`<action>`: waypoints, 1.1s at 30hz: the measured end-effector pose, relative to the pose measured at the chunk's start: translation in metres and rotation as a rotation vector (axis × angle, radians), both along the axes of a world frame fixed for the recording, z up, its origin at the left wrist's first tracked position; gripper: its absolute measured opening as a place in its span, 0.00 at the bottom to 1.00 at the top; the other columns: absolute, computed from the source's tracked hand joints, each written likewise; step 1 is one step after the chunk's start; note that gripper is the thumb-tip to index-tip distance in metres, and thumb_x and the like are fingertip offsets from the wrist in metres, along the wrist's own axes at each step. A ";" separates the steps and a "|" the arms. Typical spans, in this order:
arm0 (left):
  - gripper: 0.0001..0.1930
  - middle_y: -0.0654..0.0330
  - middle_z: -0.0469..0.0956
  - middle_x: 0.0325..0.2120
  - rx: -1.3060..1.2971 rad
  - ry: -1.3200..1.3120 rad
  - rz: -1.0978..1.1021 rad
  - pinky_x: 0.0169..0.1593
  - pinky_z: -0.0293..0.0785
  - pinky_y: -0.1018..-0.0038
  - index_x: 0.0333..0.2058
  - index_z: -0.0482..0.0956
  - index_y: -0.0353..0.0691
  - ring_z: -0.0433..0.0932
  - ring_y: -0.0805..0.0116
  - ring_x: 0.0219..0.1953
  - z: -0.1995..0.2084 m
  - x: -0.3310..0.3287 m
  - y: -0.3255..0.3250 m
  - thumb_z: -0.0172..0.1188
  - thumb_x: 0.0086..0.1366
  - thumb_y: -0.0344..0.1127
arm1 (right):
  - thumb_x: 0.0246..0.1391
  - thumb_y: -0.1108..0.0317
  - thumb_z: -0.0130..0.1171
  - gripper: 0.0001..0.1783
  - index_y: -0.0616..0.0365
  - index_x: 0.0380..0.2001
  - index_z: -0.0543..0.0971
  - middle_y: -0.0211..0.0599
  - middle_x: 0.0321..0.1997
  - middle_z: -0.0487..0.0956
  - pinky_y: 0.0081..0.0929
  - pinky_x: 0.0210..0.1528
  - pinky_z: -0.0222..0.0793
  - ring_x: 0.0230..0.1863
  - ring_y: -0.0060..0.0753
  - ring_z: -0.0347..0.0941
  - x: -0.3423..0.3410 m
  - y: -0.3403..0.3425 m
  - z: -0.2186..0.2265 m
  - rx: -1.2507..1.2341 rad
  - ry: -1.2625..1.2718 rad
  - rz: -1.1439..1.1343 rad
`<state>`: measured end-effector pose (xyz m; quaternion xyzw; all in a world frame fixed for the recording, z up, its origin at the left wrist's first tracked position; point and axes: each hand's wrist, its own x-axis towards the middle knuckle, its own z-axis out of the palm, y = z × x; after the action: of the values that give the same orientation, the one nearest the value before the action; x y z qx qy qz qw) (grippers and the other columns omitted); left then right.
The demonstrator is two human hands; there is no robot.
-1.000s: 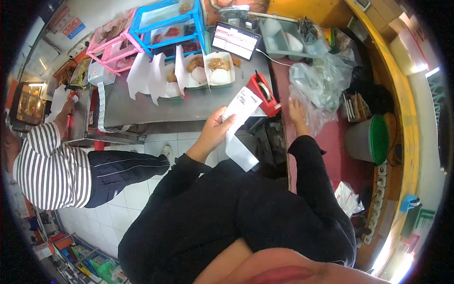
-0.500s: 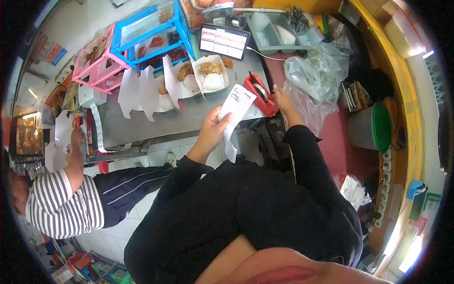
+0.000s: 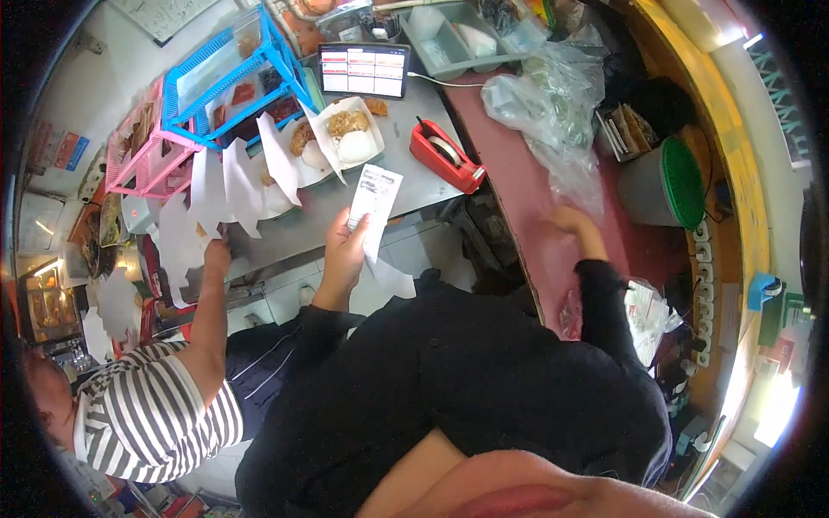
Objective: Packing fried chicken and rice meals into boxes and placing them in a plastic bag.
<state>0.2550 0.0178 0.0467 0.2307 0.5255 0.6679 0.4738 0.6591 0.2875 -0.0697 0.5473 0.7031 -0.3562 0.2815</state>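
A long white paper receipt (image 3: 376, 194) is pinched upright in my left hand (image 3: 343, 255), in front of the metal counter's edge. Its lower end curls down past my fingers. My right hand (image 3: 580, 226), blurred by motion, is over the dark red surface, near the lower end of the clear plastic bags (image 3: 548, 91); whether it holds anything cannot be seen. On the counter between my hands sits a red tape dispenser (image 3: 447, 157). Behind the receipt stand open white paper boxes (image 3: 370, 142) with fried chicken (image 3: 349, 123) and rice (image 3: 355, 148).
At left, a co-worker in a striped shirt (image 3: 164, 414) reaches a hand (image 3: 218, 257) to another white box (image 3: 177, 237). Blue (image 3: 207, 78) and pink racks (image 3: 155, 164), a tablet (image 3: 363, 71) and a grey tray (image 3: 436, 56) line the back. A grey bin with green lid (image 3: 682, 183) stands right.
My right hand has left the tape dispenser and moved right and nearer. My left hand still holds the receipt. The co-worker has come closer with another box; the whole view has shifted.
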 end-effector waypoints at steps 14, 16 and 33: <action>0.32 0.54 0.72 0.45 0.056 0.179 0.050 0.50 0.69 0.72 0.58 0.51 0.36 0.72 0.68 0.47 0.008 0.011 -0.013 0.54 0.56 0.19 | 0.46 0.66 0.65 0.11 0.59 0.28 0.74 0.34 0.20 0.76 0.20 0.21 0.64 0.20 0.22 0.70 -0.190 -0.002 0.033 0.032 1.001 -0.299; 0.35 0.54 0.72 0.46 0.068 0.202 0.008 0.51 0.68 0.72 0.60 0.48 0.38 0.72 0.68 0.48 0.005 0.012 -0.016 0.53 0.56 0.19 | 0.46 0.66 0.65 0.09 0.58 0.25 0.76 0.33 0.20 0.76 0.20 0.21 0.64 0.20 0.21 0.69 -0.146 -0.003 0.018 0.031 0.942 -0.348; 0.18 0.48 0.73 0.46 0.601 1.017 -1.435 0.52 0.67 0.67 0.48 0.74 0.39 0.71 0.52 0.49 0.020 0.294 0.050 0.52 0.57 0.26 | 0.51 0.65 0.60 0.09 0.56 0.26 0.72 0.25 0.25 0.68 0.15 0.27 0.60 0.26 0.17 0.63 0.139 -0.251 0.182 -0.030 1.747 -0.881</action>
<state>0.5487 0.0675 0.0672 0.8787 0.2061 0.1416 0.4067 0.7981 0.0370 0.1122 0.3008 0.3919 -0.7184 -0.4897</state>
